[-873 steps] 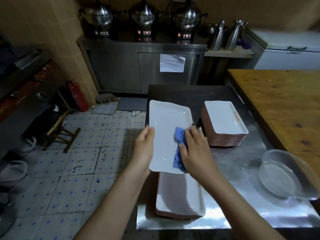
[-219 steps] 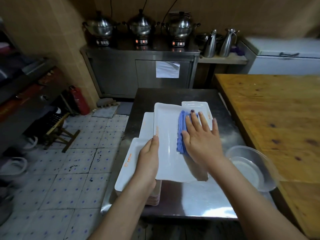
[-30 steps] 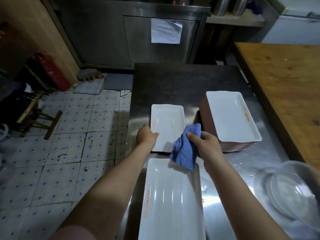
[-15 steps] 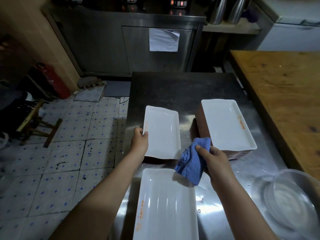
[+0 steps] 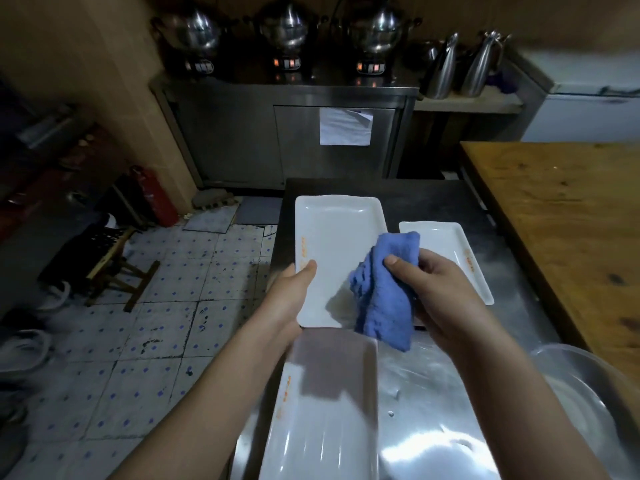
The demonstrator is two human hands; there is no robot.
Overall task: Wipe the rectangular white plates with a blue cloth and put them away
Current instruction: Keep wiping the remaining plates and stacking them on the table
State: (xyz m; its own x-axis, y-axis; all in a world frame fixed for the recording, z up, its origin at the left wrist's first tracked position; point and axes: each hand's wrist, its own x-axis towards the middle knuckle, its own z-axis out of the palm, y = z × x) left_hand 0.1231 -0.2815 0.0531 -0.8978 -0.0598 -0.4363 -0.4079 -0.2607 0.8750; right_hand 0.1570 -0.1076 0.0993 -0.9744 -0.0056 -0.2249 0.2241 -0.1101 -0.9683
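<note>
Left hand (image 5: pixel 292 294) grips lifted plate (image 5: pixel 337 251) by left edge, thumb on top. Right hand (image 5: pixel 438 289) clutches blue cloth (image 5: pixel 384 299) at plate's right side. Other plates: one near (image 5: pixel 322 420), one right (image 5: pixel 450 247), on steel table (image 5: pixel 433 410).

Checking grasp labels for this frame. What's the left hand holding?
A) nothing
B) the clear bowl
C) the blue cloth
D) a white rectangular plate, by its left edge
D: the left hand grips the white plate at its near left edge, thumb on top, while the right hand holds the blue cloth.
</note>
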